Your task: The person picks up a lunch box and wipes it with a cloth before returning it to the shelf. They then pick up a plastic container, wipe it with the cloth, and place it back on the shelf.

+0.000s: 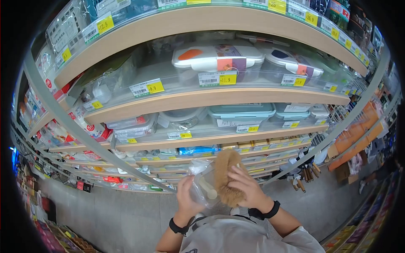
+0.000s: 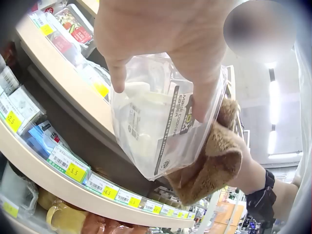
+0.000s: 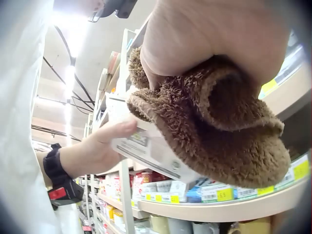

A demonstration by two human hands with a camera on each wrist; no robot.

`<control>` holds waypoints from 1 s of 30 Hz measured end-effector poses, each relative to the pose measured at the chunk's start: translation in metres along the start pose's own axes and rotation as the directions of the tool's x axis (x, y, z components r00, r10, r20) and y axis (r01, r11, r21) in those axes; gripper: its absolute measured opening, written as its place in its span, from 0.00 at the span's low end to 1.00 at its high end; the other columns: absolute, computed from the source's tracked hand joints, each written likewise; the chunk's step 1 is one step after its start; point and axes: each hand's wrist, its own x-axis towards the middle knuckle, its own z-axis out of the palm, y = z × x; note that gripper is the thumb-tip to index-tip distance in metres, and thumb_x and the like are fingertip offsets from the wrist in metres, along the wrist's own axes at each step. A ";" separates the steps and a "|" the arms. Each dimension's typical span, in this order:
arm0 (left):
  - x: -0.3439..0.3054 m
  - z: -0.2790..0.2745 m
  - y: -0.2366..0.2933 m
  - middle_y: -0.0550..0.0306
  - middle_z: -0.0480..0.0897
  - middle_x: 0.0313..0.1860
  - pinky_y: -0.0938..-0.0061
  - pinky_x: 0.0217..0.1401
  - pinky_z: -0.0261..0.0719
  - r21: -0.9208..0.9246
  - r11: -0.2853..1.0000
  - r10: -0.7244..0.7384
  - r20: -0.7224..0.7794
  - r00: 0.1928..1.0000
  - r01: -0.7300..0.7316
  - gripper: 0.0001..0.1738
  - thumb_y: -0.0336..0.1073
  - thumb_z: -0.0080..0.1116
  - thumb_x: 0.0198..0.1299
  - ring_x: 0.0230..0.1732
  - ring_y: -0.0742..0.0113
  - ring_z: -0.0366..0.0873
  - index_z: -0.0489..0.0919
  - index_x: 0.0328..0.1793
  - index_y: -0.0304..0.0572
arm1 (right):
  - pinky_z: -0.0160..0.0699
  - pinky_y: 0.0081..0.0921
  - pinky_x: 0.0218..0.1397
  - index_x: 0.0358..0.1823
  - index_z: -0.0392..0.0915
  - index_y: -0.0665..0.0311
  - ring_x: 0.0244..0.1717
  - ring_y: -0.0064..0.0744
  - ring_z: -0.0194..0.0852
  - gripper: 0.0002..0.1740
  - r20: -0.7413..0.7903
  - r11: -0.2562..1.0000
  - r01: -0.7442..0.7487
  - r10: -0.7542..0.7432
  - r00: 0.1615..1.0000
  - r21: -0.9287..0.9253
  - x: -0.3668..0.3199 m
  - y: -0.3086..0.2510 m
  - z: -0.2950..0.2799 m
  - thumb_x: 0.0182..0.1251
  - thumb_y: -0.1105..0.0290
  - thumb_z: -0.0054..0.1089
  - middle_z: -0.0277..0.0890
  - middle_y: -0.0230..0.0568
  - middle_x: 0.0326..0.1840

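Note:
In the head view my left hand (image 1: 186, 197) grips a clear plastic box (image 1: 204, 182) with a pale item inside. The left wrist view shows the box (image 2: 146, 114) has a clear film and a dark printed label strip; thumb and fingers span its sides. My right hand (image 1: 249, 189) holds a brown fluffy cloth (image 1: 228, 179), its fingers curled into the bunched fabric. Seen from the right wrist, the cloth (image 3: 209, 136) hangs in folds and overlaps the box's printed side. The left wrist view shows the cloth (image 2: 214, 158) right against the box's edge.
Curved store shelves (image 1: 219, 98) with price tags stand in front of me, holding lidded food containers (image 1: 240, 113) and packaged goods. A grey metal post (image 1: 84, 130) slants down at the left. Grey floor (image 1: 126, 208) lies below, with more shelving on both sides.

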 end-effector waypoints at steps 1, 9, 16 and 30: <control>-0.001 -0.002 -0.002 0.40 0.72 0.55 0.59 0.60 0.71 0.001 1.000 -0.003 -0.002 1.000 0.003 0.49 0.34 0.79 0.27 0.56 0.44 0.72 0.68 0.62 0.35 | 0.56 0.50 0.74 0.48 0.76 0.61 0.73 0.55 0.55 0.30 -0.031 0.998 -0.063 0.064 0.997 0.013 -0.004 0.007 -0.001 0.34 0.73 0.64 0.67 0.48 0.67; -0.012 -0.005 -0.012 0.47 0.66 0.62 0.63 0.62 0.72 -0.553 0.775 -0.315 0.080 0.946 0.305 0.59 0.38 0.82 0.32 0.60 0.57 0.70 0.55 0.70 0.39 | 0.71 0.35 0.64 0.63 0.62 0.67 0.61 0.36 0.70 0.24 -0.163 0.559 -0.405 0.709 0.687 0.723 -0.070 0.058 0.022 0.71 0.62 0.52 0.70 0.44 0.60; -0.032 0.004 -0.032 0.49 0.70 0.60 0.63 0.64 0.71 -0.572 0.696 -0.335 0.277 0.901 0.435 0.63 0.39 0.82 0.34 0.61 0.59 0.71 0.49 0.73 0.38 | 0.70 0.33 0.62 0.65 0.62 0.63 0.60 0.33 0.68 0.27 0.038 0.192 -0.211 0.647 0.761 0.958 -0.080 0.032 0.031 0.72 0.54 0.52 0.66 0.38 0.61; -0.002 0.005 0.006 0.49 0.66 0.67 0.66 0.72 0.55 -0.652 0.412 -0.550 0.379 0.744 0.637 0.49 0.34 0.68 0.52 0.69 0.60 0.61 0.49 0.75 0.35 | 0.72 0.26 0.53 0.57 0.65 0.68 0.50 0.26 0.68 0.30 -0.167 0.629 -0.406 0.653 0.739 0.663 -0.010 -0.001 0.020 0.56 0.70 0.70 0.68 0.36 0.50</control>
